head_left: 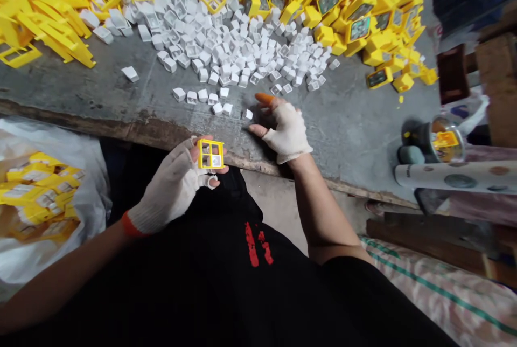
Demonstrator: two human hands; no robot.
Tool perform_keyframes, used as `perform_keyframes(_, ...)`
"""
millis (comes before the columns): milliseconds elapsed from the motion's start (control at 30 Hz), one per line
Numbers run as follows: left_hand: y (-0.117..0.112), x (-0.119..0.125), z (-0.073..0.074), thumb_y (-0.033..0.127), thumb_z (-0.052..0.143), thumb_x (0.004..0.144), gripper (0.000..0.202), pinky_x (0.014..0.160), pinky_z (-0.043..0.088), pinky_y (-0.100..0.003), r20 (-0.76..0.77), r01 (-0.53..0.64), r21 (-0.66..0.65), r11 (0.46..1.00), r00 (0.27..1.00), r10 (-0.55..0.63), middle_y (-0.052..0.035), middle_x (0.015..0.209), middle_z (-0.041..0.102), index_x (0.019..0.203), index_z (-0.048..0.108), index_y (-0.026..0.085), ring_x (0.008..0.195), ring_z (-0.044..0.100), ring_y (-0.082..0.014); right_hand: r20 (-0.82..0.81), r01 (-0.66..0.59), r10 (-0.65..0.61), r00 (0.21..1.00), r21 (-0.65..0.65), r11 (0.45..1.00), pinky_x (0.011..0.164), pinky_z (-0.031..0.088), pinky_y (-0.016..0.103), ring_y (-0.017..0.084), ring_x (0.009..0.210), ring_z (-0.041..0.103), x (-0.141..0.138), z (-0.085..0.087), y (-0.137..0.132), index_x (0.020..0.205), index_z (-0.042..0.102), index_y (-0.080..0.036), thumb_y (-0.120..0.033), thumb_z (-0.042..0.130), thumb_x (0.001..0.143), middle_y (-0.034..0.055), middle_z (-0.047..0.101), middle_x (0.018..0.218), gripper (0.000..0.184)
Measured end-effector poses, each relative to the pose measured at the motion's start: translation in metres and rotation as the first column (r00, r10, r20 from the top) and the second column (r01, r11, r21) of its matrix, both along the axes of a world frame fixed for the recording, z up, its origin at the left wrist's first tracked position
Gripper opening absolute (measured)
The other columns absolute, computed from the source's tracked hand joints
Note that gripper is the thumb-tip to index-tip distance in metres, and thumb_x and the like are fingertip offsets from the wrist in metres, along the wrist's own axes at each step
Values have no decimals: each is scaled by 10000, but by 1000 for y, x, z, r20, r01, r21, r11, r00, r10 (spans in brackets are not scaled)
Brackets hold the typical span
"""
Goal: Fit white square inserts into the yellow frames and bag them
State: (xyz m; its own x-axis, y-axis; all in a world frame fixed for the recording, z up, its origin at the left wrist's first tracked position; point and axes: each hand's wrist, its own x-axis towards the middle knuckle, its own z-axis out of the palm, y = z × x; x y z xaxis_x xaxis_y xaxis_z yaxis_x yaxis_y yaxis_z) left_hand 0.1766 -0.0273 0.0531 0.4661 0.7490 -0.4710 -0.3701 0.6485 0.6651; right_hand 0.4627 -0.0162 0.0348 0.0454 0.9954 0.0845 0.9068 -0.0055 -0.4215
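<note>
My left hand (172,182), in a white fingerless glove, holds a small yellow four-opening plastic frame (199,154) just off the table's front edge. One white square plastic cap (217,161) sits in its lower right opening; the other openings show fingers or glove behind them. Over the table, my right hand (286,130), also gloved, has thumb and forefinger apart, with an orange cover on a fingertip. A loose white cap (247,114) lies just left of these fingers, apparently untouched. Several more white caps (212,99) lie in a loose group farther left.
A large heap of white caps (226,45) covers the table's (347,115) back middle. Yellow frames (48,18) pile up at left, yellow box-like parts (363,13) at right. A bag of filled yellow frames (40,191) stands left. A container (446,142) sits at the right edge.
</note>
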Motion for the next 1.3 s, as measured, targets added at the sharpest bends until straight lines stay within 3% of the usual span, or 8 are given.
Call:
perform_keyframes(300,-2,5,-1,510,910,913,436,611,558,-315,-24,24,-29,999,999,-25,-112,1143,812,1167,724,209,831,791,-271,52,-108,107,993,7,994,1084,523,587,379,1193,718,-18,13,8,1195,849,-300,-419,656,1048,108,828,1212,269)
perform_keyframes(500,-2,6,1,439,937,912,399,612,604,-316,107,69,-80,994,992,-61,-87,1114,793,1169,748,199,863,763,-246,-118,-219,248,962,218,951,1132,534,605,342,1123,781,-65,34,-36,1126,863,-321,-573,636,1123,77,867,1200,339)
perform_keyframes(700,-5,-1,-5,415,1022,855,380,643,647,-298,218,62,-110,992,975,-37,-42,1085,808,1115,803,247,926,775,-233,-145,-218,258,955,247,944,1124,557,620,360,1204,772,-92,22,-44,1124,893,-374,-601,630,1120,59,884,1255,347)
perform_keyframes(900,-2,-7,-8,376,1067,795,471,610,662,-301,262,70,-124,990,964,-35,-28,1077,831,1152,797,231,869,814,-233,-254,-271,347,903,290,918,1109,582,526,301,1181,763,-82,23,-35,1136,894,-338,-591,574,1151,58,866,1269,408)
perform_keyframes(1000,0,-9,-10,429,1039,827,495,630,657,-309,247,35,-112,993,969,-6,-57,1121,855,1190,763,234,906,854,-278,-187,-113,162,969,247,962,1129,562,575,339,1259,737,-63,17,-10,1279,841,-289,-582,565,1138,100,843,1315,427)
perform_keyframes(1100,1,-10,-11,424,978,894,447,648,651,-314,193,-34,-80,996,980,49,-72,1141,858,1211,733,226,909,861,-285,27,5,-8,1000,101,995,1104,529,648,414,1261,707,-47,3,24,1295,802,-244,-516,756,997,147,830,1299,407)
perform_keyframes(1200,1,-9,-9,406,971,894,439,645,650,-311,149,-72,-65,995,985,81,-71,1111,855,1212,738,211,882,859,-276,80,-17,14,997,33,999,1081,529,622,396,1199,716,-44,-2,35,1185,808,-253,-420,801,949,129,844,1213,289)
perform_keyframes(1300,1,-7,-5,395,985,875,432,649,659,-306,132,-86,-62,994,987,94,-63,1086,851,1187,755,206,867,853,-257,-34,-152,159,987,144,978,1038,553,541,314,1078,750,-48,11,15,1217,817,-273,-446,701,1071,79,854,1141,254)
